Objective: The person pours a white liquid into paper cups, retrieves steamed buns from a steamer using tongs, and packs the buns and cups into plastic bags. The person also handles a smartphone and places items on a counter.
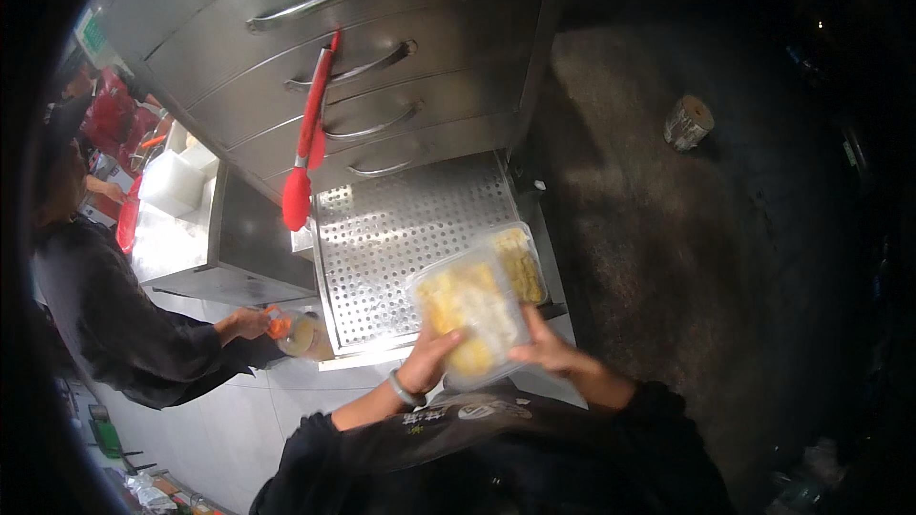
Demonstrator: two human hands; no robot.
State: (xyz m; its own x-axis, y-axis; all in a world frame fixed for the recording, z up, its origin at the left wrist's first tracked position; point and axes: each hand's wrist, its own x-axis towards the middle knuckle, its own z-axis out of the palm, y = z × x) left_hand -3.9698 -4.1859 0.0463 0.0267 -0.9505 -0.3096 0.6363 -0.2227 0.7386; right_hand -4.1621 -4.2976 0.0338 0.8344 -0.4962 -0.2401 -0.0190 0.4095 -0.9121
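My left hand [427,365] and my right hand [547,347] grip opposite sides of a translucent plastic food container [472,315] in front of my body. Pale and yellow food shows blurrily through it. Just beyond my right hand, a second clear container [521,265] with yellow food sits at the right side of an open steel drawer with a perforated metal tray [401,236]. The held container partly covers that second one. Red-tipped tongs [311,129] hang from a drawer handle, above the tray's left side.
Closed steel drawers [343,64] rise beyond the open one. At left, a co-worker in dark clothes [136,322] holds a jug with an orange handle [300,332] close to the drawer's corner. A white container [172,182] stands on a steel counter [172,243]. A cylindrical object [688,123] stands at right.
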